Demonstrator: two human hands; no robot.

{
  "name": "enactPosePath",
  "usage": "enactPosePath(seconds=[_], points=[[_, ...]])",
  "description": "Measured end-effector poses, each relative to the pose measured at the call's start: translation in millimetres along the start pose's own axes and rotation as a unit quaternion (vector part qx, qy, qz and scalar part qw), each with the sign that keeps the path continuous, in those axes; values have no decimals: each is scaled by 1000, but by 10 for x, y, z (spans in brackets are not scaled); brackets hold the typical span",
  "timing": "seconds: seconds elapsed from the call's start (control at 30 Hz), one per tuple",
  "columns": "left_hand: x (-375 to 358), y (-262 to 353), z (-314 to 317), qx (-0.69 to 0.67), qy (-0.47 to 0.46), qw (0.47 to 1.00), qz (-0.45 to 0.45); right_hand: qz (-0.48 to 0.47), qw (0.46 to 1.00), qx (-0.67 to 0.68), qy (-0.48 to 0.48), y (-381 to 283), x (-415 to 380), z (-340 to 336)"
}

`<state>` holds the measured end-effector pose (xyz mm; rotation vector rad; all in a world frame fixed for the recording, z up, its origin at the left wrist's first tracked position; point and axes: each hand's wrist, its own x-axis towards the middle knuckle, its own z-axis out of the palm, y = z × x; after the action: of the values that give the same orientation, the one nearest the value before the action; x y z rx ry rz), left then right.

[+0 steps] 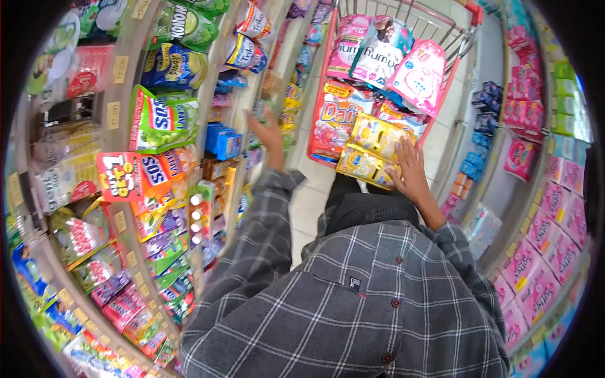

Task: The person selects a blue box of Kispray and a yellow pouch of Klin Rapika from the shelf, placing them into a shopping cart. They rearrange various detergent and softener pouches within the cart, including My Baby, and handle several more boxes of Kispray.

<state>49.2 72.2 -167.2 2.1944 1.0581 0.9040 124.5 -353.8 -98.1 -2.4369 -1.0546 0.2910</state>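
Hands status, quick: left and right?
Left hand: open, raised, nothing visible in it.
Right hand: open, fingers extended over the yellow packs; no closed grip visible.

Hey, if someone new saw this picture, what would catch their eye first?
Probably the red-rimmed shopping cart, top centre, loaded with colourful pouches. Then the right hand, resting on yellow packs at the cart's near end, while the left hand is raised beside the left shelves. The bright green SOS pouch stands out on those shelves.
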Motion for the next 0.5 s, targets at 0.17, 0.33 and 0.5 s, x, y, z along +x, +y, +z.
enactPosePath(seconds=[0.17,0.33,0.5], points=[[1570,-572,271,-113,42,989,-83,198,967,-45,154,162,-483,-481],[1882,-504,548,-89,84,959,-256,322,898,-4,300,218,-975,-338],[1713,-297,578,-102,129,934,-316,341,888,37,306,-170,-1069,-135]])
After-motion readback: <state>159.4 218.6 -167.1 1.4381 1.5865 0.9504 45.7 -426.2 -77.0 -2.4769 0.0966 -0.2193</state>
